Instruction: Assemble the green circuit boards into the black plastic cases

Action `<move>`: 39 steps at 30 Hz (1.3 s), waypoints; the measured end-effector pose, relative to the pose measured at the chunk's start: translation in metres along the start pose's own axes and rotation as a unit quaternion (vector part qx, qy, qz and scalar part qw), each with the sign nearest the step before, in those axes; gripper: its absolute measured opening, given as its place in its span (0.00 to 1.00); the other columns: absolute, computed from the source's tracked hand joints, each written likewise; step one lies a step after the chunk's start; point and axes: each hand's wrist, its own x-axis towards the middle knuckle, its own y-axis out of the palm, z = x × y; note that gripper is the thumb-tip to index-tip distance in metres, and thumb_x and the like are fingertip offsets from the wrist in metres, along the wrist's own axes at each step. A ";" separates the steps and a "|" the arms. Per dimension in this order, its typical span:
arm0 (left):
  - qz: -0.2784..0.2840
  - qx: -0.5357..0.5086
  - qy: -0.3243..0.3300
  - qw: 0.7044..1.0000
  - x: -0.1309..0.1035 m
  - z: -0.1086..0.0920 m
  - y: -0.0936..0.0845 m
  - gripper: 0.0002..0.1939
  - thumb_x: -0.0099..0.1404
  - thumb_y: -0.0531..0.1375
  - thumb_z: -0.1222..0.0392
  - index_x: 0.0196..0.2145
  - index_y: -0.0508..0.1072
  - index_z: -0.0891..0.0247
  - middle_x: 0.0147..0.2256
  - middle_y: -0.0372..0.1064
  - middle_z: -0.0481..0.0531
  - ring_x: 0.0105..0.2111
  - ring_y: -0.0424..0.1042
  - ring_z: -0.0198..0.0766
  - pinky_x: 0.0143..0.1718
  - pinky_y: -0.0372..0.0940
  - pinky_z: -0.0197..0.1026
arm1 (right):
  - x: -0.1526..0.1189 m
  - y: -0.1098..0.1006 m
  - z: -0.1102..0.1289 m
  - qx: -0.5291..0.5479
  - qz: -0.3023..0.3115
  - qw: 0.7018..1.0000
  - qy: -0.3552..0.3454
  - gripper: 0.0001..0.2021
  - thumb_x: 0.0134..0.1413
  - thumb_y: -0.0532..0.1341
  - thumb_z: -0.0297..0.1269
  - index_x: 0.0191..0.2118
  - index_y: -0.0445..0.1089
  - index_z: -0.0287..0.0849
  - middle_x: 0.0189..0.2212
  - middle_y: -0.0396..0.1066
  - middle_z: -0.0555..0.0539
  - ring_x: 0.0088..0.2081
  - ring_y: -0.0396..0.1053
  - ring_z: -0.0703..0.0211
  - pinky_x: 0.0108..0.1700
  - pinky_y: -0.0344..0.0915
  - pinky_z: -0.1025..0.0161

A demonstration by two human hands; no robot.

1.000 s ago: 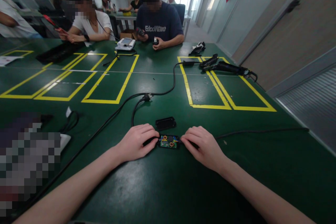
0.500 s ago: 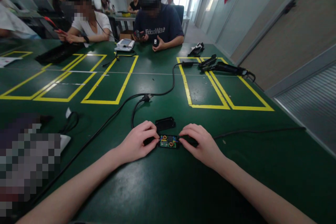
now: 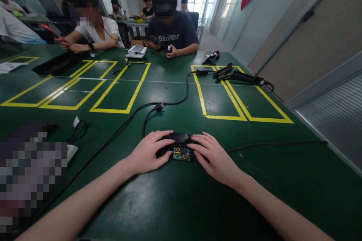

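Observation:
A small green circuit board (image 3: 181, 154) with two copper-coloured coils lies in its black case in front of me. Directly behind it, the smooth black case cover (image 3: 180, 138) is held between my hands at its two ends. My left hand (image 3: 148, 152) has its fingers closed on the cover's left end, its thumb by the board's left side. Mirroring it, my right hand (image 3: 215, 158) grips the right end, the thumb close to the board's right side. Black cables run out from under both hands; the fingertips partly hide the cover's ends.
A plug (image 3: 158, 107) and a long black cable (image 3: 118, 124) lie beyond my left hand. Black tool-like parts (image 3: 240, 76) rest over yellow tape (image 3: 226, 118) at the far right. Two people sit across the green table (image 3: 158, 203).
My fingers have moved onto the cover from the board's ends. The cover, earlier lying behind the case with its hollow side up, now shows its smooth face and sits nearer the board.

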 end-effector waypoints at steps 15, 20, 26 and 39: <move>-0.052 -0.119 0.035 0.991 -0.002 -0.012 0.004 0.24 0.73 0.59 0.69 0.64 0.69 0.57 0.61 0.71 0.60 0.58 0.75 0.44 0.59 0.74 0.50 | 0.003 -0.011 0.002 0.131 -0.054 0.990 0.004 0.07 0.67 0.58 0.29 0.44 0.72 0.46 0.47 0.76 0.41 0.48 0.78 0.53 0.49 0.77 0.58; -0.066 -0.128 0.054 0.988 -0.002 -0.015 0.001 0.20 0.72 0.59 0.70 0.59 0.73 0.59 0.57 0.74 0.61 0.55 0.77 0.44 0.55 0.76 0.47 | 0.002 -0.017 0.006 0.167 -0.025 0.986 -0.006 0.06 0.62 0.60 0.29 0.41 0.64 0.46 0.44 0.75 0.41 0.44 0.77 0.54 0.44 0.76 0.60; -0.041 -0.134 0.063 0.988 -0.003 -0.018 0.003 0.24 0.68 0.63 0.67 0.60 0.71 0.60 0.59 0.71 0.63 0.58 0.74 0.47 0.58 0.73 0.49 | 0.002 -0.019 0.008 0.148 -0.003 0.989 -0.024 0.06 0.62 0.62 0.30 0.40 0.64 0.46 0.44 0.73 0.42 0.43 0.75 0.55 0.43 0.74 0.61; 0.020 -0.088 -0.006 0.996 0.002 -0.012 0.006 0.24 0.62 0.70 0.62 0.55 0.74 0.61 0.48 0.79 0.56 0.48 0.77 0.48 0.51 0.69 0.51 | 0.003 -0.010 0.011 0.130 0.000 0.991 -0.027 0.13 0.61 0.66 0.29 0.50 0.70 0.45 0.49 0.75 0.40 0.49 0.75 0.51 0.50 0.76 0.54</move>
